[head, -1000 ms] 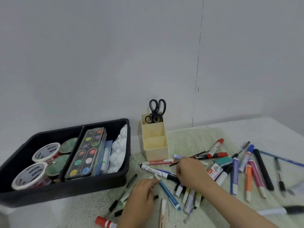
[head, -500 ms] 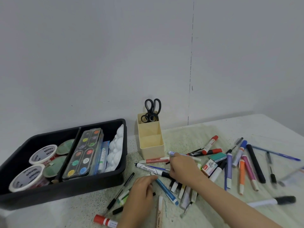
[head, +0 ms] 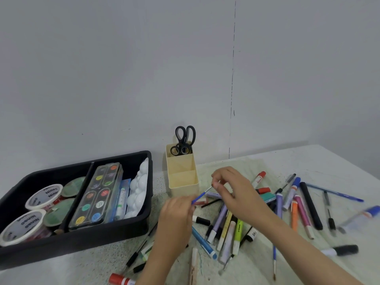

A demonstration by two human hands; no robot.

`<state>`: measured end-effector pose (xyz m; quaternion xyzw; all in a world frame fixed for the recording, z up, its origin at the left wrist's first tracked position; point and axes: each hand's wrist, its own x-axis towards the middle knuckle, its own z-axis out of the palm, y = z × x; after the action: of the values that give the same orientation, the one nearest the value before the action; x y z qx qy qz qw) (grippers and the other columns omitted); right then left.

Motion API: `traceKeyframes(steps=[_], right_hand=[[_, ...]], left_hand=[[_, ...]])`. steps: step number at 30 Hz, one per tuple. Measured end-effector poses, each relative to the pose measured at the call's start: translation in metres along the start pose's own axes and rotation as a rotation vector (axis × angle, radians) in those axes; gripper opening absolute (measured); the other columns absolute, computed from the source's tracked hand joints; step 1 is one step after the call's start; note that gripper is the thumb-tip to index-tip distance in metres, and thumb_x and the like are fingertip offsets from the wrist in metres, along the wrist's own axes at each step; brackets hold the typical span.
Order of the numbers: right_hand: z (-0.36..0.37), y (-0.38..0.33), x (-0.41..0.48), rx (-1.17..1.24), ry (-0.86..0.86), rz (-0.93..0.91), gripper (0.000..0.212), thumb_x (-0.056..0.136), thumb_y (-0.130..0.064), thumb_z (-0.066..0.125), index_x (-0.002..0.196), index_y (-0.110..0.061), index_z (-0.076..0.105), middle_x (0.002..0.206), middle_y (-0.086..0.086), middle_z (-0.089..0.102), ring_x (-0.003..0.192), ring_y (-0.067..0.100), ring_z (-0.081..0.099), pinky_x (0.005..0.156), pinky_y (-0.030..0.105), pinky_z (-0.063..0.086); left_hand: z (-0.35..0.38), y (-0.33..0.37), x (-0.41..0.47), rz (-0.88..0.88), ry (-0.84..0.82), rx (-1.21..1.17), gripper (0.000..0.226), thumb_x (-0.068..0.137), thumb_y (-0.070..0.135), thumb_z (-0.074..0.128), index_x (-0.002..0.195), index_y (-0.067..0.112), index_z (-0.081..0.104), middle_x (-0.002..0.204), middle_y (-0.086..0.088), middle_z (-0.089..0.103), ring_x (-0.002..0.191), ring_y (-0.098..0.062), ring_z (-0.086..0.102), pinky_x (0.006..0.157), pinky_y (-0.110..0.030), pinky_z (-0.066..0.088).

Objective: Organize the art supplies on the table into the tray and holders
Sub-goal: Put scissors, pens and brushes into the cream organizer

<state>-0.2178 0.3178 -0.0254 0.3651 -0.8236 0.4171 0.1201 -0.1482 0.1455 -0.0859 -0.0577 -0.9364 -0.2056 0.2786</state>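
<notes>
Table (head: pixel 308 161): one tray (head: pixel 82 163), one holder (head: pixel 182 175), one held paintbrush (head: pixel 202 195)

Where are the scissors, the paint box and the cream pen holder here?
scissors (head: pixel 186 138), head view, where the black handle loops meet.
paint box (head: pixel 96 197), head view, middle of its clear lid.
cream pen holder (head: pixel 183 189), head view, outer front wall.

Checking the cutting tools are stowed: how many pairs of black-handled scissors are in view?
2: a larger pair and a smaller pair, both standing handles-up in the back compartment of the cream plastic holder. More could be hidden under the scattered pens.
</notes>
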Motion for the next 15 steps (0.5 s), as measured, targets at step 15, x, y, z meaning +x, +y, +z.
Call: traceKeyframes(steps=[15], right_hand=[[-0.004,0.093,0.051,-0.937,-0.528,0.136,0.024,0.09,-0.013,0.053,0.097,-0.027,0.072,0.109,-0.002,0.057,0.097,0.018,0.056,0.086,0.029,0.032]], left_hand=[[-0.013,0.013,-0.001,-0.791,-0.071,-0.942,0.028,0.1,0.01,0.039,0.094,0.005,0.065,0.052,0.004,0.051,0.037,-0.004,0.028,0.036,-0.014,0.024]])
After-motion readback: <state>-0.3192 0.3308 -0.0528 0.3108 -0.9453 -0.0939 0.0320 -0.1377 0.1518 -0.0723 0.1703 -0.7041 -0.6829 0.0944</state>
